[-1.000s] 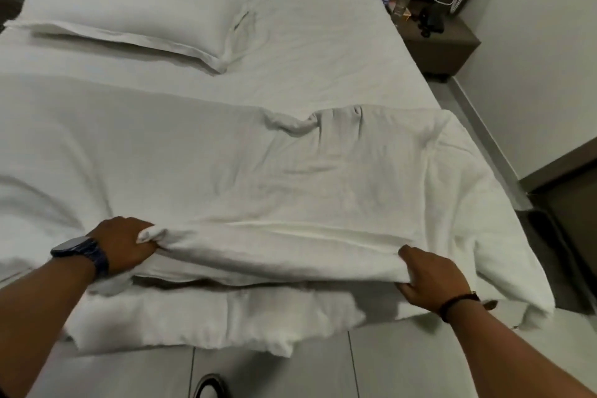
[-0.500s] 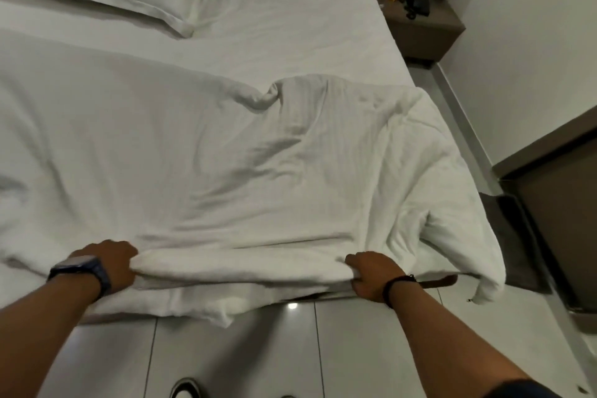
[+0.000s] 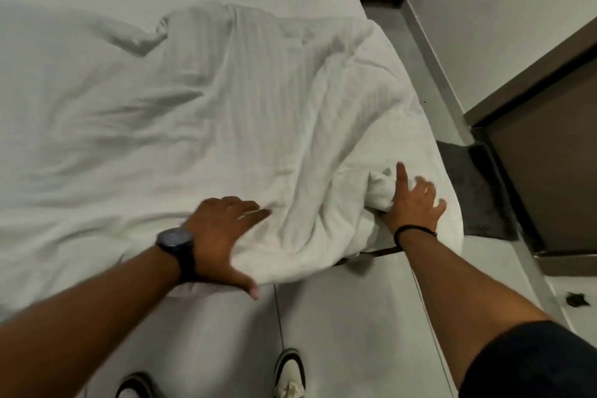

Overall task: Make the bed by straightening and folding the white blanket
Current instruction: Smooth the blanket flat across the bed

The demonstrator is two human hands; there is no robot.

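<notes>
Left hand (image 3: 223,236) grip open, palm flat on white blanket (image 3: 200,126) at bed foot edge; right hand (image 3: 412,203) fingers spread, blurred, against a bunched fold. Blanket soft, wrinkled, faintly striped, cut off left. Shoes half hidden.

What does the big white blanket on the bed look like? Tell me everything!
The white blanket is soft-looking cloth with faint woven stripes. It lies spread over the bed, full of creases, with a twisted bunch near its far edge. Its near edge hangs over the foot of the bed. The left hand presses flat on that edge. The right hand, fingers spread, touches a crumpled corner at the bed's right side.
</notes>
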